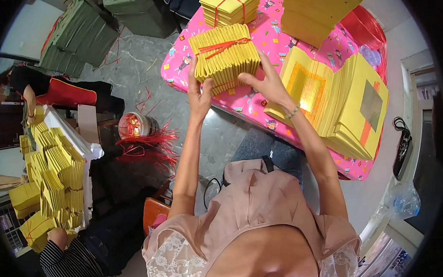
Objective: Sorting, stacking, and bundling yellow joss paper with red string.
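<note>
Between my two hands is a bundle of folded yellow paper [226, 62], with red plastic strip across its top. My left hand [199, 94] grips the bundle's left side, thumb at the near face. On the opposite side my right hand [269, 83] presses the bundle, its thumb on the near lower corner. The bundle is over the left part of a table with a pink patterned cover [177, 67]; whether it rests on the cover I cannot tell. Just behind it is another yellow paper stack [230, 8], tied crosswise with red strip.
Large yellow paper stacks [359, 107] lie at the table's right, beside a standing yellow sheet [319, 15] and a red strip roll [366, 28]. A bucket [138, 126] with red strips stands on the floor. Two people work by a left table piled with yellow bundles [54, 176].
</note>
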A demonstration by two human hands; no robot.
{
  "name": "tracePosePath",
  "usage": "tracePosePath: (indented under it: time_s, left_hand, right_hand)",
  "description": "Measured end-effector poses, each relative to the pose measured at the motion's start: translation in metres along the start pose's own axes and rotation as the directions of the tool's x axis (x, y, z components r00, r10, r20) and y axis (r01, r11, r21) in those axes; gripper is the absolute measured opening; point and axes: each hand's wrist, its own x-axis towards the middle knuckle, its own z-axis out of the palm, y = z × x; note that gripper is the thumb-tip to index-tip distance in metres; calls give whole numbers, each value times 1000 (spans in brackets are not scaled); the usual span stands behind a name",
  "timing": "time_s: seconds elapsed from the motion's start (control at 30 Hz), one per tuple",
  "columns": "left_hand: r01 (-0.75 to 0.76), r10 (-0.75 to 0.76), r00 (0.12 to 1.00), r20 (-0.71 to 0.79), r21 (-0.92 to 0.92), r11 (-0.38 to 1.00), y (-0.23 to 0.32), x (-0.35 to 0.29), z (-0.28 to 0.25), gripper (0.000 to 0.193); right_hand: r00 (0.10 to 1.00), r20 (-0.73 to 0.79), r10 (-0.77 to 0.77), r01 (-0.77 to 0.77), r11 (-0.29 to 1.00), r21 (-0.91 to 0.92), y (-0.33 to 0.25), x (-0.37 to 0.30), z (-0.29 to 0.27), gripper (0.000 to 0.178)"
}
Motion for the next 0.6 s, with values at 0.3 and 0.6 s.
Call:
tracePosePath:
  time_s: [0.3,0.6]
  left_hand:
    - [4,-11,992,-129,-54,999,5,10,9,49]
    - [436,-477,875,-85,569,698,45,67,-14,56]
  right_hand:
    - [994,-85,-67,57,991,-121,-8,-7,11,89]
    - [989,-97,113,-138,942,-305,-23,8,-4,69]
